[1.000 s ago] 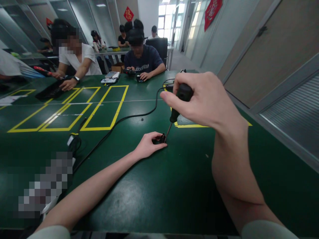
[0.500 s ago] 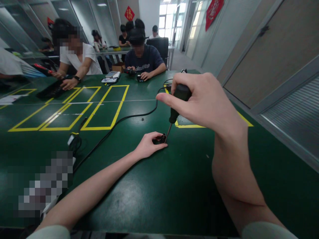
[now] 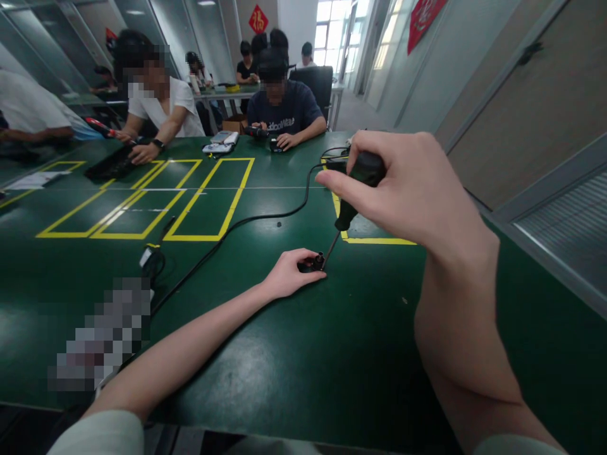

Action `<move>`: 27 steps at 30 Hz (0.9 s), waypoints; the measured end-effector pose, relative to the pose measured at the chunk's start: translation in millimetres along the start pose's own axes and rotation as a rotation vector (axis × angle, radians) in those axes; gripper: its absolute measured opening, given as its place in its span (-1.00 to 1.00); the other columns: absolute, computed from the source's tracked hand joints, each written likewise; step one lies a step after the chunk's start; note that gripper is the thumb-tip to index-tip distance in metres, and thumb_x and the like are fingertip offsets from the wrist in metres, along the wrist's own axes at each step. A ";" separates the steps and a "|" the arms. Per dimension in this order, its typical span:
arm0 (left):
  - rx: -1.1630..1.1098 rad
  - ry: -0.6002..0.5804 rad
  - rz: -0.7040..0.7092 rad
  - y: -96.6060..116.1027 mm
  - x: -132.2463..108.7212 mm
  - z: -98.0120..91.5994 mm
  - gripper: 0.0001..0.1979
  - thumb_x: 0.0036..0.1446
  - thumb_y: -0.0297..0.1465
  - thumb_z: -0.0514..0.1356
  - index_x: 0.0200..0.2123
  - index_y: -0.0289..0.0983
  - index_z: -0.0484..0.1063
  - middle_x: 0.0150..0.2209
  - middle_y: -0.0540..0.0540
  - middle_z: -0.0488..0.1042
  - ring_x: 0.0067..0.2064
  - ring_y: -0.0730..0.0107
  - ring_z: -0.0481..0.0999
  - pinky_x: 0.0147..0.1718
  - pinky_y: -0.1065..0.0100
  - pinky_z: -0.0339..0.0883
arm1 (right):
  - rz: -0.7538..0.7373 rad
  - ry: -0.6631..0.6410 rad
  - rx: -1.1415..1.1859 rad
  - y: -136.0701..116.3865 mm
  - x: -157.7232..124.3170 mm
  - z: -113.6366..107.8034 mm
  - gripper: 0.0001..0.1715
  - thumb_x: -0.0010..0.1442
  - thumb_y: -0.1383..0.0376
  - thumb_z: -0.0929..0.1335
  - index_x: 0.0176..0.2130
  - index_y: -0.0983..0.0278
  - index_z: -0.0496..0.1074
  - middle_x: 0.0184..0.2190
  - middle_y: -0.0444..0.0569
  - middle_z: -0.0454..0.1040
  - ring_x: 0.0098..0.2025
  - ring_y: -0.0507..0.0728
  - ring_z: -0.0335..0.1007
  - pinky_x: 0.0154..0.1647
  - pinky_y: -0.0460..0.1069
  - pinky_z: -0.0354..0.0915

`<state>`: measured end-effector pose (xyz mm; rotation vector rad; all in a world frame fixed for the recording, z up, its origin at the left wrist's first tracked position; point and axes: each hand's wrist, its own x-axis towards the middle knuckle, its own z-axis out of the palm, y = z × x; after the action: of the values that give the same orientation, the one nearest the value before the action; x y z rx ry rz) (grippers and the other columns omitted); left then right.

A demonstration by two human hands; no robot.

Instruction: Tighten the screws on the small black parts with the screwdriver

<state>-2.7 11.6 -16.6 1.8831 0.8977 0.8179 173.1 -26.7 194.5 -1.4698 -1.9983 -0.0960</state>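
Note:
My right hand is closed round the dark handle of a screwdriver, which slants down to the left. The tip of its thin shaft meets a small black cylindrical part on the table. My left hand steadies that part against the tabletop between thumb and fingers. What the part is exactly is too small to tell, and the fingers partly cover it.
A black cable runs across the green table. Yellow tape rectangles mark its far side. At the left lies a blurred-out object beside a coiled cord. Co-workers sit opposite, handling tools and parts.
The whole view has shifted, so the scene appears a little further right. The screwdriver leans more to the right, its tip still at the small black part; both hands keep their grips.

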 end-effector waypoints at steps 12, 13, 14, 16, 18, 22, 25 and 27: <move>0.015 -0.008 -0.003 0.3 0.8 -0.3 -0.67 0.09 -0.29 0.46 -0.10 -0.32 0.63 -0.18 -0.15 0.66 -0.16 0.24 0.63 -0.05 0.20 0.52 | -0.008 0.029 -0.044 -0.7 0.2 1.3 -0.60 0.21 0.00 0.38 -0.46 0.23 0.33 -0.51 -0.01 0.38 -0.47 0.11 0.20 -0.35 0.06 0.01; 0.014 -0.008 -0.002 0.3 0.8 -0.3 -0.67 0.08 -0.30 0.46 -0.10 -0.32 0.63 -0.18 -0.14 0.66 -0.16 0.24 0.62 -0.05 0.20 0.52 | -0.001 0.024 -0.038 -0.5 0.6 1.0 -0.56 0.22 -0.01 0.37 -0.48 0.23 0.31 -0.51 -0.01 0.38 -0.47 0.11 0.20 -0.35 0.06 0.01; 0.013 -0.008 -0.001 0.3 0.8 -0.3 -0.66 0.08 -0.29 0.46 -0.09 -0.32 0.63 -0.18 -0.14 0.66 -0.16 0.24 0.62 -0.04 0.20 0.52 | 0.006 0.023 -0.029 0.0 0.9 0.7 -0.58 0.22 0.01 0.38 -0.48 0.23 0.31 -0.51 0.00 0.39 -0.47 0.10 0.21 -0.36 0.06 0.01; 0.014 -0.008 -0.002 0.1 0.7 -0.4 -0.67 0.09 -0.29 0.46 -0.10 -0.31 0.63 -0.18 -0.14 0.66 -0.15 0.25 0.62 -0.04 0.20 0.52 | 0.008 0.037 -0.008 2.0 0.8 0.7 -0.71 0.17 0.11 0.40 -0.43 0.23 0.35 -0.49 -0.01 0.43 -0.48 0.10 0.21 -0.37 0.06 0.03; 0.017 -0.005 -0.005 -0.1 0.5 -0.6 -0.67 0.09 -0.29 0.46 -0.10 -0.31 0.64 -0.18 -0.14 0.66 -0.15 0.24 0.63 -0.04 0.21 0.52 | -0.004 0.061 -0.001 3.9 0.0 1.1 -0.85 0.09 0.21 0.41 -0.36 0.22 0.40 -0.48 -0.01 0.45 -0.49 0.09 0.21 -0.39 0.04 0.04; 0.016 -0.004 -0.005 0.1 -0.2 -1.8 -0.67 0.09 -0.30 0.46 -0.10 -0.32 0.63 -0.17 -0.14 0.66 -0.15 0.24 0.63 -0.05 0.21 0.52 | -0.028 0.057 -0.031 3.6 -2.1 1.0 -0.85 0.09 0.22 0.40 -0.29 0.21 0.44 -0.48 -0.03 0.44 -0.48 0.09 0.20 -0.38 0.03 0.01; 0.015 -0.008 0.001 0.9 -0.5 -2.7 -0.66 0.09 -0.28 0.46 -0.09 -0.32 0.63 -0.17 -0.14 0.66 -0.15 0.24 0.63 -0.05 0.21 0.52 | -0.017 0.030 -0.041 1.0 -2.0 -0.4 -0.68 0.22 0.04 0.37 -0.38 0.22 0.41 -0.50 -0.01 0.39 -0.46 0.11 0.20 -0.35 0.04 -0.01; 0.017 -0.012 -0.001 1.4 -0.5 -3.0 -0.66 0.09 -0.29 0.45 -0.09 -0.32 0.63 -0.18 -0.14 0.66 -0.16 0.24 0.63 -0.06 0.21 0.52 | -0.002 0.022 -0.028 0.5 -1.3 -1.0 -0.57 0.26 -0.04 0.35 -0.43 0.23 0.37 -0.51 -0.01 0.38 -0.46 0.10 0.18 -0.35 0.05 -0.03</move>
<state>-5.1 12.0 -14.2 1.9005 0.9011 0.8004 174.2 -28.1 194.5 -1.4785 -1.9888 -0.1410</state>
